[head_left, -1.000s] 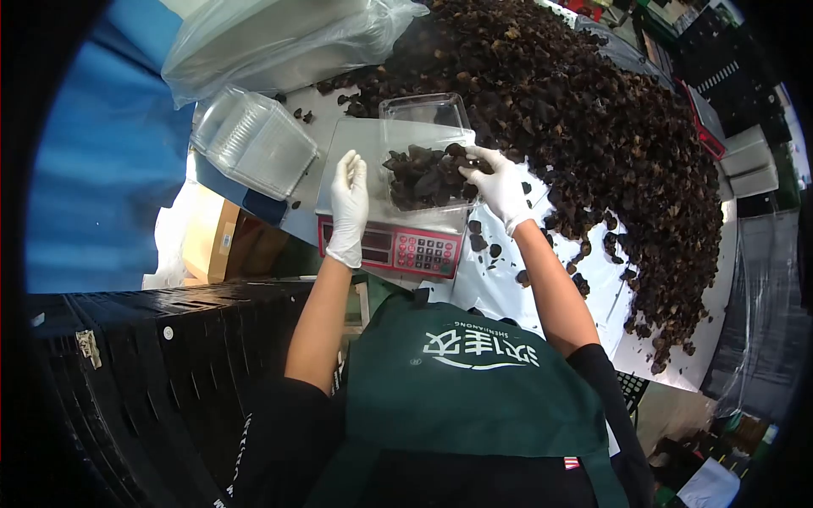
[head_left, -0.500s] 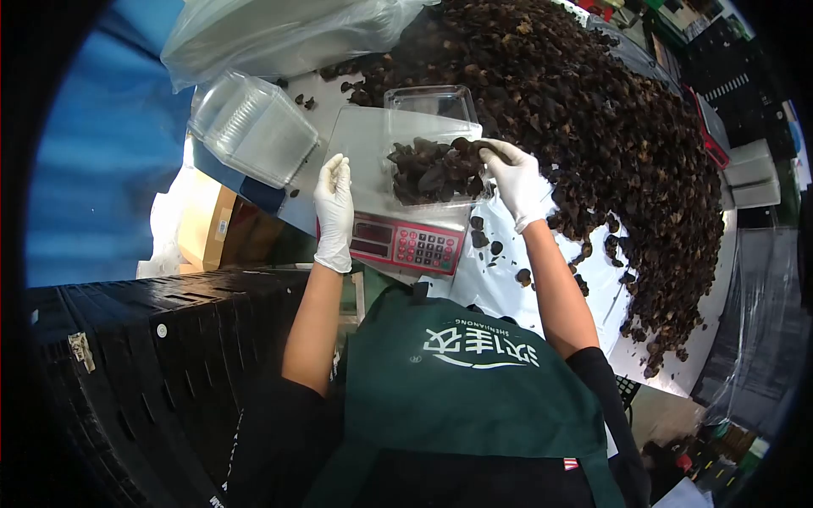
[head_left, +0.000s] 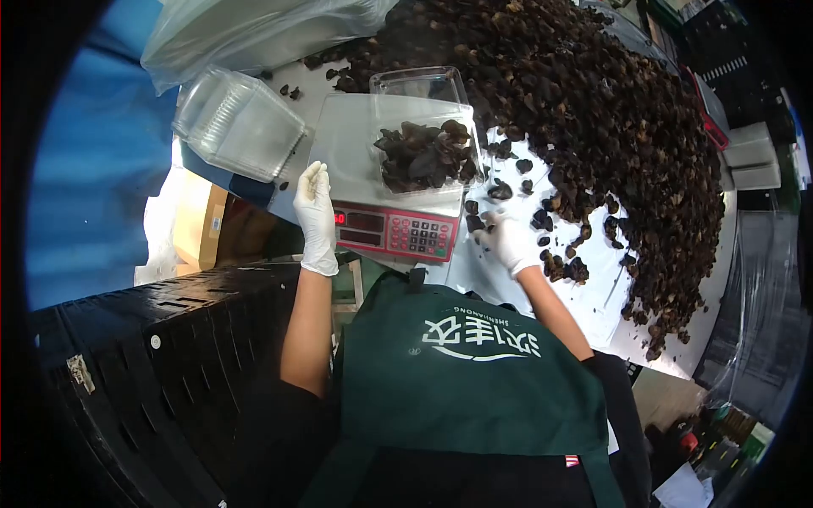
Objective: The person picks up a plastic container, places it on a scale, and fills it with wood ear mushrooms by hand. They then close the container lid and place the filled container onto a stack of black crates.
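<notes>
A clear plastic box (head_left: 423, 159) with dark, dried, fungus-like pieces in it rests on the metal plate of a red scale (head_left: 395, 232), its lid (head_left: 417, 83) folded open behind. Beside the scale's left edge is my left hand (head_left: 315, 218) in a white glove, fingers pressed together with nothing visible in them. My right hand (head_left: 506, 242), also gloved, is low over the white sheet right of the scale, close to a few loose dark pieces (head_left: 474, 223). Its fingers are bent and blurred, and whether they hold a piece cannot be made out.
A large heap of dark pieces (head_left: 584, 110) covers the back and right of the table. Nested clear boxes (head_left: 241, 127) stand left of the scale, below a plastic bag (head_left: 262, 30). Black crates (head_left: 169, 339) are at lower left, and a second red scale (head_left: 710, 106) is at far right.
My right hand has left the box and moved down to the sheet. Its fingers no longer touch the pieces in the box. Red digits now show on the scale. The view has shifted slightly.
</notes>
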The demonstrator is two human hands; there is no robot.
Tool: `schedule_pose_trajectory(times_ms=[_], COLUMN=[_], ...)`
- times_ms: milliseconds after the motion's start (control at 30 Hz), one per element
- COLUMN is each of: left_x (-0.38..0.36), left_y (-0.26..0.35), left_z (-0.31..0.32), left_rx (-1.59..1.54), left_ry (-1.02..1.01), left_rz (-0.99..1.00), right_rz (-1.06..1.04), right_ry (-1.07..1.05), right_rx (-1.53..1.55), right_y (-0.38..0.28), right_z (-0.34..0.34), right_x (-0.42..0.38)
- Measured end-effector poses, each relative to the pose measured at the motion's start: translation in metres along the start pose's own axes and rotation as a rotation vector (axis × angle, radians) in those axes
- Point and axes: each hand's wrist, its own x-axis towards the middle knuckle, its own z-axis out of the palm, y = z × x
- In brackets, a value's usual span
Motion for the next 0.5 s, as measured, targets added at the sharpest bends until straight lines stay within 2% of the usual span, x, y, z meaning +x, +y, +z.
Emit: schedule_pose_trajectory(times_ms=[33, 100, 200, 233, 267, 333, 433, 467, 500], left_x=[-0.002, -0.004, -0.001, 0.001, 0.001, -0.004, -0.007, -0.008, -0.011], left_y=[0.006, 0.017, 0.027, 0.028, 0.028, 0.036, 0.039, 0.038, 0.039], left_z=[0.003, 0.005, -0.002, -0.006, -0.009, -0.008, -0.002, -0.002, -0.002], left_rx=[-0.006, -0.010, -0.022, -0.038, -0.052, -0.073, -0.026, -0.030, -0.044], left_ry=[0.001, 0.009, 0.060, 0.085, 0.108, 0.123, 0.069, 0.076, 0.061], left_rz=[-0.012, -0.018, 0.022, 0.066, 0.107, 0.106, 0.101, 0.106, 0.091], right_rz=[0.001, -0.040, -0.054, 0.032, 0.011, 0.071, -0.255, -0.136, -0.113], right_ry=[0.000, 0.169, 0.222, 0.306, 0.396, 0.340, 0.377, 0.322, 0.337], right_rx=[0.001, -0.115, 0.034, 0.121, 0.167, 0.292, 0.413, 0.440, 0.479], right_y=[0.005, 0.010, 0.013, 0.007, 0.004, -0.014, -0.048, -0.058, -0.059], right_z=[0.013, 0.039, 0.013, 0.001, -0.013, -0.041, -0.066, -0.074, -0.076], right_x=[0.001, 0.009, 0.016, 0.022, 0.028, 0.045, 0.064, 0.070, 0.081])
